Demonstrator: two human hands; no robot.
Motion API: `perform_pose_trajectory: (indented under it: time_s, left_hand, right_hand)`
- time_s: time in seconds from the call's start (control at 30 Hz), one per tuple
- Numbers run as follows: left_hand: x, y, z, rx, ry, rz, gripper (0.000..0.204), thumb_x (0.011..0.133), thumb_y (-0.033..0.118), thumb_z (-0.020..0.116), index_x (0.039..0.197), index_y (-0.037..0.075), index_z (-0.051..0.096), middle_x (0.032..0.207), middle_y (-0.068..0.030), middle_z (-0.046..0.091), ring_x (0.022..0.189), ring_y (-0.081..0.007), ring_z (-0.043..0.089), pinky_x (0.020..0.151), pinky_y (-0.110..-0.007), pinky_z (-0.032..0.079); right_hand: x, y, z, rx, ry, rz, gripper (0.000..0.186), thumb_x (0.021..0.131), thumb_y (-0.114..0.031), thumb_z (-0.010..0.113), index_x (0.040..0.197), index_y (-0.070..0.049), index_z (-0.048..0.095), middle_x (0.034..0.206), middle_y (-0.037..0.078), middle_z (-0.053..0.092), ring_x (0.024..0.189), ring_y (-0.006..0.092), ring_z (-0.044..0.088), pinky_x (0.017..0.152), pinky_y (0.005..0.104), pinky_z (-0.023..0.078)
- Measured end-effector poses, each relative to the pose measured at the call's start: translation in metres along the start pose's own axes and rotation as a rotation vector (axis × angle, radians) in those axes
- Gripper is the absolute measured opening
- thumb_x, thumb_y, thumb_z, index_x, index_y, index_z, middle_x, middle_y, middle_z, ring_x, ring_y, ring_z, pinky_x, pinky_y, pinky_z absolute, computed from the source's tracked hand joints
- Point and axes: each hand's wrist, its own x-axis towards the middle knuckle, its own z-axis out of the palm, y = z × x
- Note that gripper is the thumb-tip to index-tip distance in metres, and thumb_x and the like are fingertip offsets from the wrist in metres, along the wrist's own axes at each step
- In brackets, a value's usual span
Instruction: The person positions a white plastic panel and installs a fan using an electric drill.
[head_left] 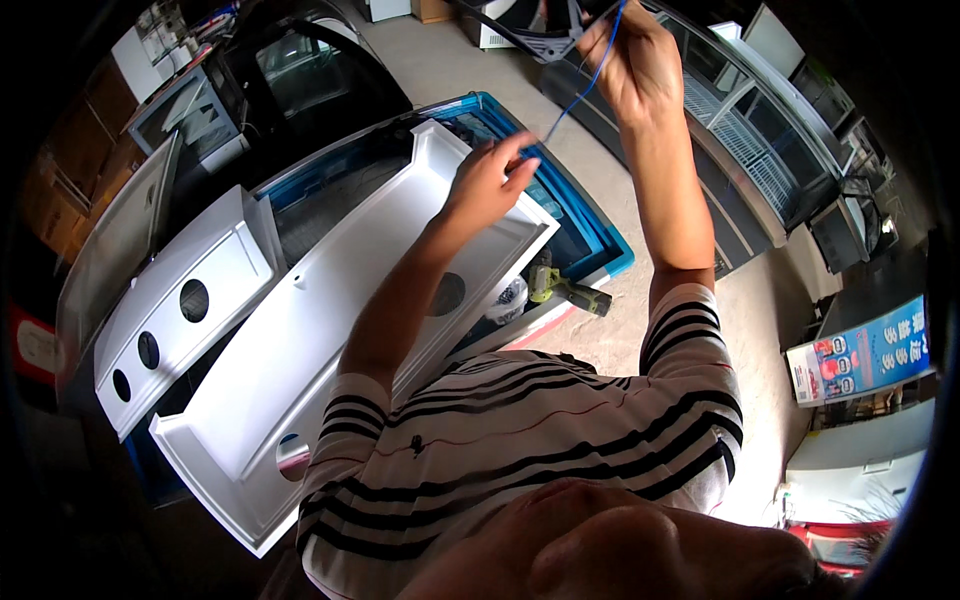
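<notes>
High at the top edge, my right hand (636, 65) is closed on a black fan frame (553, 45), only part of which is in view. A thin blue wire (583, 95) runs down from it past my right fingers. The wire's lower end comes close to the fingertips of my left hand (488, 180). Those fingertips are slightly blurred, with thumb and forefinger apart; I cannot tell whether they touch the wire. Below my left hand lies a long white panel (345, 265) with raised edges and round holes, partly hidden by my left forearm.
The panel rests on a blue-framed, glass-topped cabinet (600, 235). Left of it leans a smaller white panel (225, 262) with three round holes. A green-and-black power tool (568, 290) and a clear plastic bag (508, 302) sit by the near edge. A glass-fronted case (760, 140) stands right.
</notes>
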Motion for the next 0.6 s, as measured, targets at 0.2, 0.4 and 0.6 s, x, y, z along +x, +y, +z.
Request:
perform_pose_trajectory:
  time_s: [0.2,0.4,0.6]
  left_hand:
    - [-0.073,-0.066,-0.044,0.104,0.076,-0.260,0.036,0.102,0.031,0.040,0.126,0.011,0.057,0.113,-0.0133,0.065,0.101,-0.0222,0.063,0.090,-0.035,0.048]
    - [-0.167,-0.092,-0.159,0.389,0.482,-0.240,0.028,0.097,0.013,0.052,0.124,0.013,0.061,0.117,-0.0094,0.066,0.096,-0.0178,0.065,0.085,-0.033,0.052]
    - [-0.258,-0.047,-0.232,0.229,0.641,-0.536,0.031,0.100,0.012,0.045,0.123,-0.002,0.059,0.087,0.0000,0.060,0.073,-0.0028,0.046,0.067,-0.017,0.035]
  right_hand:
    - [-0.047,-0.067,-0.068,0.029,0.035,-0.217,0.030,0.097,-0.006,0.041,0.119,0.014,0.049,0.120,0.024,0.058,0.116,0.0337,0.056,0.105,0.0460,0.044]
    - [-0.104,-0.047,-0.104,0.183,0.108,-0.244,0.025,0.095,0.001,0.040,0.114,0.014,0.049,0.115,0.026,0.059,0.109,0.0321,0.060,0.098,0.0428,0.051]
    - [-0.152,0.030,-0.164,0.310,0.385,-0.094,0.028,0.096,0.000,0.035,0.118,0.011,0.047,0.116,0.023,0.058,0.110,0.0308,0.059,0.099,0.0449,0.048]
